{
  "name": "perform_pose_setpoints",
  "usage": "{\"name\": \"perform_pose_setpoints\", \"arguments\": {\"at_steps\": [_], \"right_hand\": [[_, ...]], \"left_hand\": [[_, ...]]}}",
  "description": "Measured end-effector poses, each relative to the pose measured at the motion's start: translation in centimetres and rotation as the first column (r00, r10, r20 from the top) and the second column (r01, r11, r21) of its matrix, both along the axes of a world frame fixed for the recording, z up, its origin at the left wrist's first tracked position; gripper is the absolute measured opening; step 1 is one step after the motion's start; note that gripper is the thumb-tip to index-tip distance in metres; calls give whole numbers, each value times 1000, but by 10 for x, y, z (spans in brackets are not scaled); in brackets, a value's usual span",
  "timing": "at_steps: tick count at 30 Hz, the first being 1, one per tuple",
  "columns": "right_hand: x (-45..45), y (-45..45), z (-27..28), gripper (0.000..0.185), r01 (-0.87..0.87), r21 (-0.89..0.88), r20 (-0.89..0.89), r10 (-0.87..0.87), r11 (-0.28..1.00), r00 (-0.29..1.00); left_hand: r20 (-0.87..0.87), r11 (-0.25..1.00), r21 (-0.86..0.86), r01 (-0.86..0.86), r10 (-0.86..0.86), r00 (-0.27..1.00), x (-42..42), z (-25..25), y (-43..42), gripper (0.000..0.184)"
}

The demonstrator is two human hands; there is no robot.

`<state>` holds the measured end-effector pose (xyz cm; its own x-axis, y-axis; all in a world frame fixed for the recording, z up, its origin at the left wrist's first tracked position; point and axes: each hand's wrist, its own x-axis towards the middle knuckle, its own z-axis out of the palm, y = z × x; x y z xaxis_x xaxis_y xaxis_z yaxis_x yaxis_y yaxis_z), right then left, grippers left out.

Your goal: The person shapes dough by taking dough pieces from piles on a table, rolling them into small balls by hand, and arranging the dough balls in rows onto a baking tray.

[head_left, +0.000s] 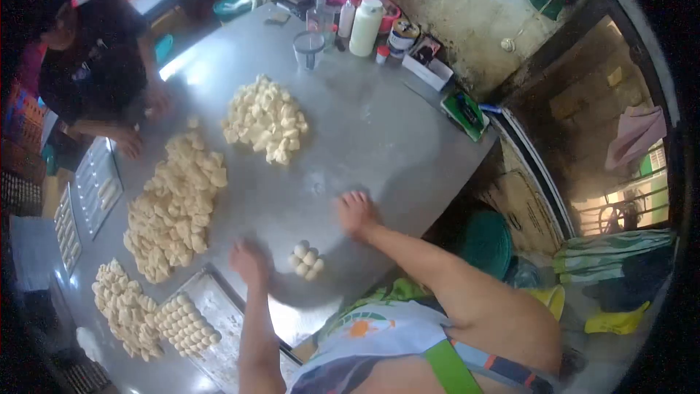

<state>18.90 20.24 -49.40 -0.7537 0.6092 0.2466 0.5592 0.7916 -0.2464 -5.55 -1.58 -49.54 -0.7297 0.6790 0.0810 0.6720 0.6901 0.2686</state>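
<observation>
My right hand [356,215] rests palm down on the metal tabletop with its fingers curled; whatever lies beneath it is hidden. Slightly blurred, my left hand [249,261] is also curled against the table, and its palm is out of sight. Between the two, closer to my body, sits a small cluster of smooth dough balls [306,260]. A large heap of cut dough pieces [175,204] lies left of my left hand, with a smaller dough heap [266,118] farther back. Rows of shaped dough balls [186,325] stand on a floured tray [226,306] near my left forearm.
Another dough pile [124,310] lies at left. Across the table a co-worker [98,58] has a hand beside trays [98,186] holding dough rolls. Bottles [366,27], a clear pitcher [309,49] and a green box [464,115] line the back edge by the wall.
</observation>
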Motion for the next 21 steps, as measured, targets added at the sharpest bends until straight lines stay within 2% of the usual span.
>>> {"name": "perform_pose_setpoints", "arguments": {"at_steps": [2,4,5,7,9,10,11,12,13,14,15,16,18,19,21], "right_hand": [[-10,-10,-3,19,-49,-18,11,49,999,999],[-4,-25,-3,18,-134,16,12,134,991,991],[13,-48,-10,18,-168,60,20,167,984,986],[53,-80,-18,21,-191,55,-72,195,980,978],[98,-89,-17,25,-152,-230,240,207,961,949],[97,-84,-16,25,-150,-230,239,205,962,949],[90,-72,0,23,-66,-122,185,89,990,979],[80,-56,13,22,23,-19,121,-21,1000,992],[57,-41,11,20,38,12,118,-39,999,992],[25,-26,7,19,48,44,115,-53,998,992],[-4,-12,17,19,29,-53,69,-25,998,997],[-28,-10,25,20,8,-155,18,-6,988,1000],[-53,-22,4,21,-30,-198,-14,28,980,1000],[-56,-26,-3,21,-63,-220,-50,54,973,997],[-30,-54,17,23,-85,-226,-94,65,970,993]], "left_hand": [[-15,1000,15,6,-5,1000,6,-1,13,22],[236,988,-106,109,-82,968,28,5,8,17],[82,969,119,218,-228,970,44,16,-6,18],[128,959,154,237,-258,958,62,25,-38,22],[143,976,102,194,-207,968,62,18,-74,23],[157,987,50,155,-161,974,56,11,-82,25],[161,986,47,157,-163,974,49,8,-75,25],[3,996,57,75,-75,997,40,7,-60,28],[-154,997,77,-7,19,988,29,4,-46,31],[-94,997,72,-16,23,995,13,-12,-34,31],[-29,998,58,-31,33,999,4,-26,-26,30],[24,995,84,-51,49,998,4,-8,-8,30],[70,992,105,-69,62,996,15,8,-3,29],[107,998,57,-36,29,994,23,3,-6,29],[212,997,24,78,-82,974,37,6,-18,27]]}}
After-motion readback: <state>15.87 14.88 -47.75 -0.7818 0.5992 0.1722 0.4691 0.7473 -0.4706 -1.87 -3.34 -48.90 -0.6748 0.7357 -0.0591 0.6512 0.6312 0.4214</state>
